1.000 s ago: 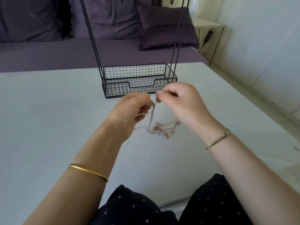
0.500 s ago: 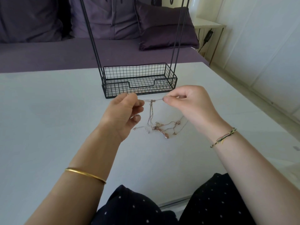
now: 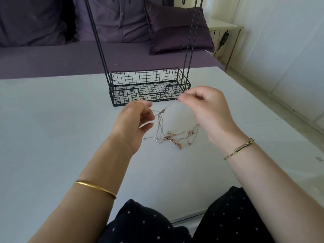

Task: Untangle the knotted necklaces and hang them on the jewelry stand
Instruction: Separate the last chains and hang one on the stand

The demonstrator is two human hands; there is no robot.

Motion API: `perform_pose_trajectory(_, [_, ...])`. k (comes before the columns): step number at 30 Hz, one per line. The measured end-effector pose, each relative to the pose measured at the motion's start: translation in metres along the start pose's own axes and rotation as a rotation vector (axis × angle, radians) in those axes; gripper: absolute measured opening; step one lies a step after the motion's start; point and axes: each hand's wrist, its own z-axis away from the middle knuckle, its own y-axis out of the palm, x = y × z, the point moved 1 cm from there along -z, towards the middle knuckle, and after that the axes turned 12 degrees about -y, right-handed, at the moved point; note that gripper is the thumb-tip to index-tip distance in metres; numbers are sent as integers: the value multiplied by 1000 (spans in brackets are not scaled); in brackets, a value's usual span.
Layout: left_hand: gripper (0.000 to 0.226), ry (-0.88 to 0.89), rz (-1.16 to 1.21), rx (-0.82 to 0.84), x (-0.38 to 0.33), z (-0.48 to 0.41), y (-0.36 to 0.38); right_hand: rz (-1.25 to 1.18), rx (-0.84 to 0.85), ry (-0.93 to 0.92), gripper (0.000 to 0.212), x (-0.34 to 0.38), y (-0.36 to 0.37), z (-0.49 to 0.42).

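While the left hand and the right hand each pinch one end of a thin chain, this stretched piece runs left to right, rising toward the right, with a small knot near the left hand. Below it the tangled necklaces hang down onto the white table, in front of the black jewelry stand.

No text, label, brand, number or sign can be read. Nothing legible is carried on any surface in view.
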Motion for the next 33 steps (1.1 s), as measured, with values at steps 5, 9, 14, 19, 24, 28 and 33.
perform_pose_trajectory(5, [25,-35,191,70,1,0,0,-23,-98,20,16,-1,-6,-2])
perform_pose_trajectory(9, [23,-16,188,112,4,-1,-1,-1,-132,-6,17,1,-7,-2])
perform_pose_trajectory(14, [28,-15,98,16,2,1,-7,147,-107,34,18,-2,-18,-2])
perform_pose_trajectory(19, [39,98,-117,-177,-8,7,-15,678,-4,96,15,-7,-38,7])
perform_pose_trajectory(24, [41,183,-356,-288,-18,17,-17,1028,-18,108,15,-4,-53,8])
perform_pose_trajectory(28, [45,233,-542,-367,-25,21,-17,1200,41,145,16,-2,-65,9])
perform_pose_trajectory(33, [54,254,-777,-419,-26,30,-25,1198,368,327,15,-9,-50,14])
